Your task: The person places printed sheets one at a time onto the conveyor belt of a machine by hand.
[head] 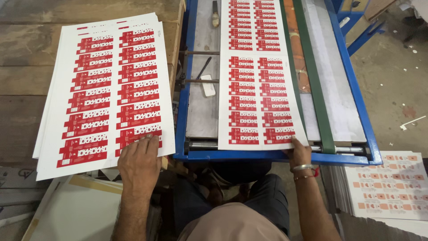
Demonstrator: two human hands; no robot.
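While the left hand (139, 159) lies flat, fingers spread, on the near corner of the stack of red-printed sheets (104, 89) on the wooden bench (26, 58), the right hand (298, 154) pinches the near right corner of another printed sheet (258, 98) between thumb and fingers. That sheet lies lengthwise on the blue-framed machine bed (200, 111), beside a green belt (312, 85). A further pile of paler printed sheets (388, 185) sits at lower right, well apart from both hands.
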